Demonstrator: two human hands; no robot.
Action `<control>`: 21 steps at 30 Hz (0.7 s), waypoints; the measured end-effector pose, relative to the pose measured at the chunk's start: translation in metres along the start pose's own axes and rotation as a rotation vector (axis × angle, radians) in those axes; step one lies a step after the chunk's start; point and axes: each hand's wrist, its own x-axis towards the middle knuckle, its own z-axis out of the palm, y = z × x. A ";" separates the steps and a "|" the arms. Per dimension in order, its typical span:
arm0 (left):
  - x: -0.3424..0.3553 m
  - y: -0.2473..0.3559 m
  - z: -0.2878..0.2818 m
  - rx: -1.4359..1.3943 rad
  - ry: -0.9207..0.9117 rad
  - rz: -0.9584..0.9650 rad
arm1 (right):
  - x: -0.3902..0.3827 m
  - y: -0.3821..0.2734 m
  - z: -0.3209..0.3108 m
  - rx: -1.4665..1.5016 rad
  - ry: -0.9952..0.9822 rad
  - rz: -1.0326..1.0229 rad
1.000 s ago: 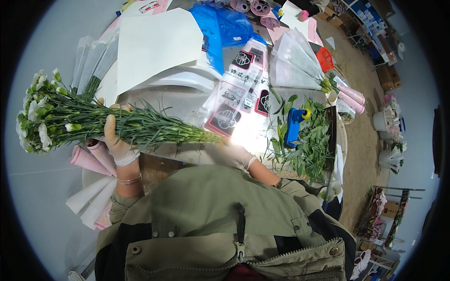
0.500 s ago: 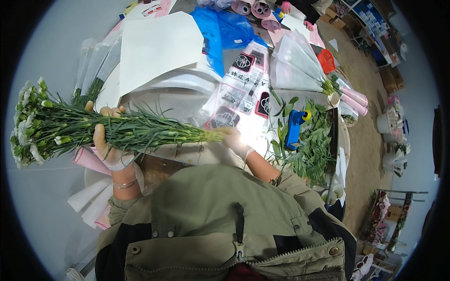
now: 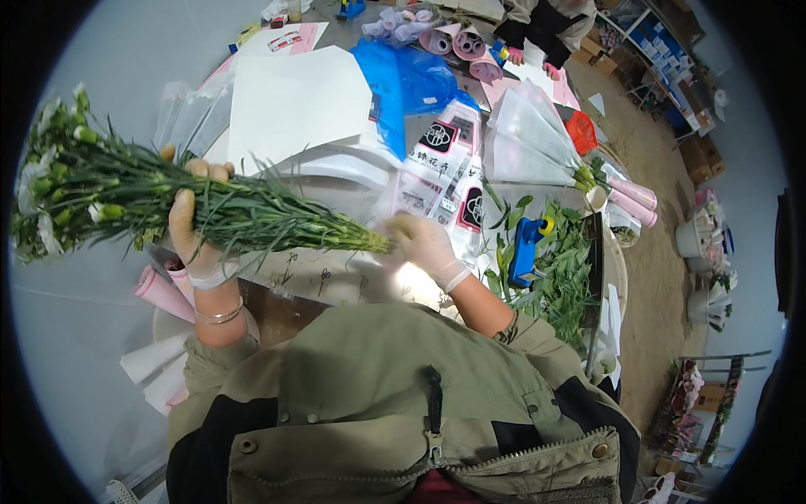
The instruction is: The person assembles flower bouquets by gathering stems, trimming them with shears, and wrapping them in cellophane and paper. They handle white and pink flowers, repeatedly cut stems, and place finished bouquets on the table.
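Note:
A long bunch of white carnations [image 3: 243,202] lies level across my left side, its blooms at the far left and its cut stems pointing right. My left hand [image 3: 201,235], in a pale thin glove, is closed round the stems below the flower heads, thumb on the near side. At the stem ends, my gloved right hand [image 3: 428,250] has its fingers curled in. Those fingertips meet or nearly meet the stems; whatever they pinch is hidden. Beneath the bunch is a white tabletop [image 3: 327,277] with handwriting on it.
White paper sheets [image 3: 294,109], a blue plastic bag [image 3: 420,80] and a printed plastic sleeve [image 3: 437,160] cover the table. A wrapped bouquet [image 3: 533,134] lies at right, beyond a blue tape dispenser [image 3: 526,252] and loose leaves [image 3: 567,260]. Another person's pink-gloved hands [image 3: 533,63] work across the table.
The flower heads have risen slightly at the left. My right hand has shifted a little, from gripping the stem ends to curled fingers beside them. My left hand keeps its hold.

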 end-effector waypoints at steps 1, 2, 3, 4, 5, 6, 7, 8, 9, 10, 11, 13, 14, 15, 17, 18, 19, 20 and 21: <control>0.005 0.002 0.007 -0.019 -0.038 -0.003 | 0.005 -0.013 -0.009 0.028 0.001 -0.041; 0.010 0.004 0.014 -0.050 -0.072 -0.016 | 0.011 -0.028 -0.018 0.041 -0.029 -0.030; 0.014 0.005 0.022 -0.133 -0.057 -0.072 | 0.018 -0.042 -0.030 0.171 -0.066 -0.013; 0.022 0.009 0.029 -0.159 -0.125 -0.160 | 0.025 -0.056 -0.043 0.276 -0.096 0.038; 0.027 0.010 0.039 -0.216 -0.156 -0.192 | 0.031 -0.070 -0.056 0.380 -0.125 0.087; 0.033 0.012 0.049 -0.250 -0.192 -0.204 | 0.037 -0.082 -0.069 0.479 -0.143 0.109; 0.037 0.014 0.059 -0.229 -0.249 -0.193 | 0.041 -0.094 -0.081 0.693 -0.165 0.166; 0.043 0.016 0.069 -0.183 -0.316 -0.221 | 0.044 -0.103 -0.096 0.861 -0.200 0.132; 0.047 0.017 0.080 -0.123 -0.341 -0.200 | 0.049 -0.113 -0.107 0.806 -0.196 0.137; 0.050 0.019 0.090 -0.062 -0.363 -0.178 | 0.054 -0.120 -0.116 0.786 -0.189 0.057; 0.056 0.023 0.098 -0.088 -0.375 -0.259 | 0.054 -0.126 -0.123 0.774 -0.130 0.047; 0.070 0.034 0.110 -0.048 -0.405 -0.242 | 0.056 -0.133 -0.131 0.763 -0.018 0.092; 0.075 0.040 0.115 0.035 -0.412 -0.233 | 0.056 -0.134 -0.134 0.763 0.053 0.093; 0.080 0.044 0.119 0.000 -0.437 -0.168 | 0.055 -0.135 -0.132 0.704 0.102 0.127; 0.088 0.049 0.126 -0.010 -0.420 -0.077 | 0.052 -0.134 -0.130 0.722 0.014 0.129; 0.091 0.050 0.129 -0.010 -0.439 -0.073 | 0.050 -0.134 -0.130 0.725 0.012 0.178; 0.093 0.049 0.132 -0.010 -0.455 -0.072 | 0.049 -0.134 -0.132 0.742 0.009 0.153; 0.093 0.047 0.134 -0.039 -0.509 -0.064 | 0.048 -0.134 -0.134 0.792 0.059 0.088; 0.093 0.044 0.137 -0.026 -0.517 -0.124 | 0.048 -0.135 -0.140 0.826 0.091 0.062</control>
